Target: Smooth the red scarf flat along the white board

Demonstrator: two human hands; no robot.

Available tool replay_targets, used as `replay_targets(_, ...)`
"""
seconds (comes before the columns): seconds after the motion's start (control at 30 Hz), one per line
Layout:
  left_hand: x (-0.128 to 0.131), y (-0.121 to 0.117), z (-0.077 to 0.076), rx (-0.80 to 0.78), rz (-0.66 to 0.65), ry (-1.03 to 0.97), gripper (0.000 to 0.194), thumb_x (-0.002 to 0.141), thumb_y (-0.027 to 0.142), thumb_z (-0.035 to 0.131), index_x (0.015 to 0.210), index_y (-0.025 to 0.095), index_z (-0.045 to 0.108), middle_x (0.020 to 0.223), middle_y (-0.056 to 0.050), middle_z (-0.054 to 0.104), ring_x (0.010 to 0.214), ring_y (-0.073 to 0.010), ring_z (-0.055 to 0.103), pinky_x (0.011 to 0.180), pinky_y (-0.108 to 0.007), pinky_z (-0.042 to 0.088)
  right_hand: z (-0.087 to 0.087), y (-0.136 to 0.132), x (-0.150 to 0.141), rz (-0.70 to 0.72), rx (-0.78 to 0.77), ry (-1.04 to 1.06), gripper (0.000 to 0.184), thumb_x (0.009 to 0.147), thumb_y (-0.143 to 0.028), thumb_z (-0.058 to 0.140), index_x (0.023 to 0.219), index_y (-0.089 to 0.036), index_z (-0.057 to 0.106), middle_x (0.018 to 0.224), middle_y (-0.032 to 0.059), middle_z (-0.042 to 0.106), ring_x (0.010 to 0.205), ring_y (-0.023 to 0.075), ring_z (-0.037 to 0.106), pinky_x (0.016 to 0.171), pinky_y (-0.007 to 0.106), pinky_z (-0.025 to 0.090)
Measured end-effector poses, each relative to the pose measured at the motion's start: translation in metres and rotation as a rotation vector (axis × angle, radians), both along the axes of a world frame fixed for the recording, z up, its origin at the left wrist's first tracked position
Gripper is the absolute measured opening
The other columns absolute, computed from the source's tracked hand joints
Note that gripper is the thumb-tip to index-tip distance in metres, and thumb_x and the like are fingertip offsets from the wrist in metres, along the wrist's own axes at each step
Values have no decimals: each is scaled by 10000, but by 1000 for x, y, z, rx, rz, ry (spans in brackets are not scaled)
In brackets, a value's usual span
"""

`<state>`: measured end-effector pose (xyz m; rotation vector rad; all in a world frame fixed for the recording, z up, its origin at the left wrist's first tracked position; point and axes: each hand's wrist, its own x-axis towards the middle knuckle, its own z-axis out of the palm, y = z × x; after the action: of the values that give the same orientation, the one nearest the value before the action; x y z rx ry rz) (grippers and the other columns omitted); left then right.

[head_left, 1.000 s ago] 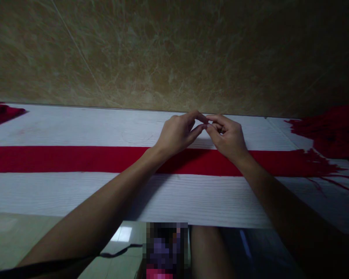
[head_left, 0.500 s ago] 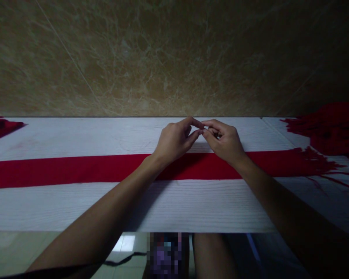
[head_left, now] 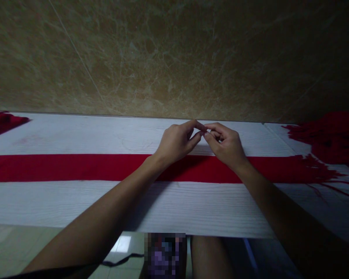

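Note:
Over the far edge of a long red fabric strip (head_left: 75, 167), my left hand (head_left: 177, 141) and my right hand (head_left: 225, 143) meet at the fingertips. Thumb and forefinger of each hand are pinched together, tip to tip with the other hand. Whatever they hold, if anything, is too small to make out. The strip lies flat across the white table (head_left: 192, 205), running under both wrists, and ends in a frayed fringe (head_left: 322, 169) at the right.
A heap of red fringed cloth (head_left: 334, 135) lies at the far right. Another red cloth piece (head_left: 6, 123) is at the far left. A brown marbled wall (head_left: 163, 58) rises behind the table. Below its front edge are my legs (head_left: 211, 257) and a dark strap (head_left: 122, 260).
The view has tilted slightly, so the table slopes a little down to the right. My hands keep the same pinched pose, fingertips together, and the red strip lies as before.

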<state>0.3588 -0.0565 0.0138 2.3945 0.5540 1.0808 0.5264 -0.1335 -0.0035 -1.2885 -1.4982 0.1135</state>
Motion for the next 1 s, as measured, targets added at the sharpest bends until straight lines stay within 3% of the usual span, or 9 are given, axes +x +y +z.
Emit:
replay_targets(0.33,0,0,-1,8,26,12,150,978,279,651,1053,183,739,573,79,418,514,-110,359,575,-248,247,-1,1,1,-12,-18,10,183,876,-315,642,929,-182,756,553,-52,481,512,116,395,520,273,300)
replay_targets(0.57,-1,-2,0,14,41,25,207,991,334,648,1111,199,748,578,67,417,533,-124,406,578,-249,259,-1,2,2,-27,-20,29,226,882,-361,669,973,-174,756,537,-81,375,500,104,338,511,270,263)
replay_targets(1.0,0,-1,0,21,16,20,181,996,306,654,1092,185,748,603,61,474,525,-116,392,583,-253,257,0,1,2,-23,-26,12,209,875,-345,659,944,-176,761,535,-73,392,504,108,344,517,274,266)
